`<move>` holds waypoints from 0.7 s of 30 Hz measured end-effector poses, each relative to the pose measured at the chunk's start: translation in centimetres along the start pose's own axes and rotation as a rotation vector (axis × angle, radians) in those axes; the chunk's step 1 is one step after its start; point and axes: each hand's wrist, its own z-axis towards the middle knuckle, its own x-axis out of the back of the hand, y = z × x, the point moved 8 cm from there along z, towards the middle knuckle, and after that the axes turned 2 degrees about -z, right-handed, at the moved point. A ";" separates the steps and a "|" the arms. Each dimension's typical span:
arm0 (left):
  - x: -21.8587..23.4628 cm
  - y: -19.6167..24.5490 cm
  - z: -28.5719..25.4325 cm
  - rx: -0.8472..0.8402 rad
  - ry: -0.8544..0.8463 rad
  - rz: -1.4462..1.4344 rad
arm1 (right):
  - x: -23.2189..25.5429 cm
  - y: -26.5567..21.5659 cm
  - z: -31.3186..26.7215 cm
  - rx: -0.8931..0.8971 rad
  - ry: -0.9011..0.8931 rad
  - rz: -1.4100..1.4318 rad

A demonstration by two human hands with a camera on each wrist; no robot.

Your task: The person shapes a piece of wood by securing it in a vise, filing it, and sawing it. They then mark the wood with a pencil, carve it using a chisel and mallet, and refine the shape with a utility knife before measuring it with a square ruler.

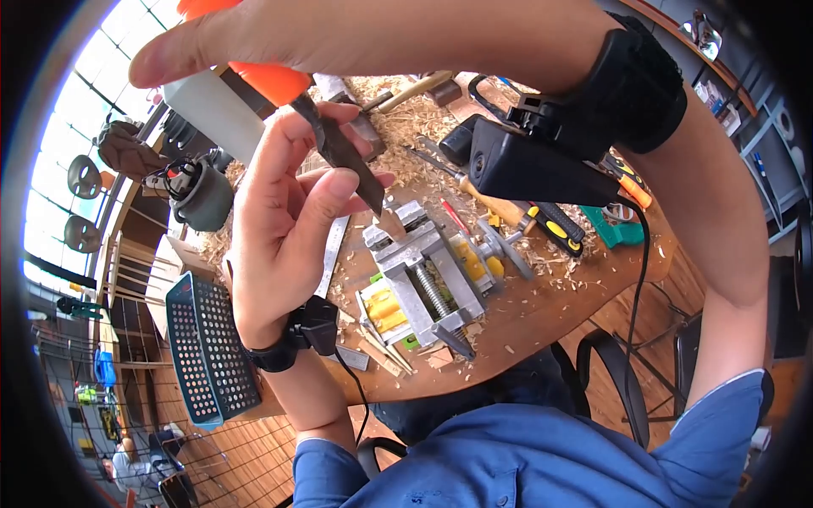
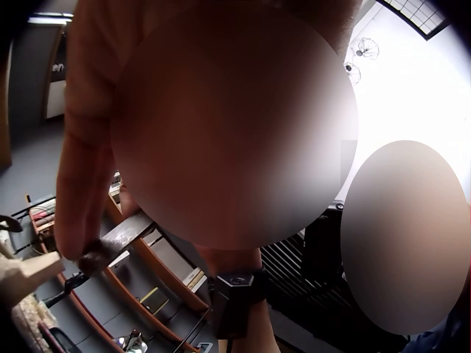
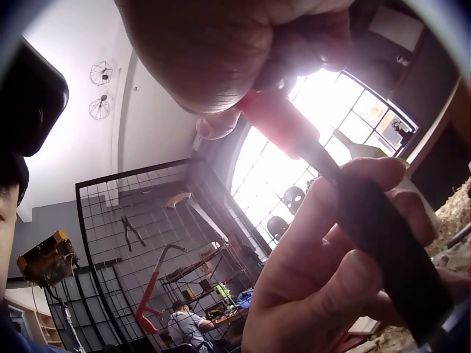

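A chisel (image 1: 349, 161) with an orange handle slants down toward a small piece of wood (image 1: 391, 223) clamped in the metal vise (image 1: 428, 256). My right hand (image 1: 254, 38) grips the handle from above, its thumb stretched out to the left in the head view. Lower down, my left hand (image 1: 275, 212) holds the wide dark blade between thumb and fingers; the right wrist view shows the same blade (image 3: 386, 246) crossing those fingers. The blade's tip appears right at the wood's upper end. In the left wrist view, most of the picture is blurred out.
Wood shavings (image 1: 406, 114) cover much of the table. Right of the vise lie a yellow-black tool handle (image 1: 559, 229), a red pencil (image 1: 455, 216) and a green tool (image 1: 611, 227). A perforated basket (image 1: 212, 347) stands at left, and a white bottle (image 1: 216, 114) behind my left hand.
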 end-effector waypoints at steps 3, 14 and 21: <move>-0.1 -0.1 -0.1 0.045 0.012 0.052 | -0.1 -0.6 -0.5 0.032 0.010 0.010; 0.0 -0.3 -0.1 0.046 -0.001 0.026 | -1.5 0.2 -1.6 0.233 0.229 0.030; -0.1 -0.2 -0.1 0.065 0.004 0.035 | -0.7 0.1 -0.2 0.143 0.000 0.148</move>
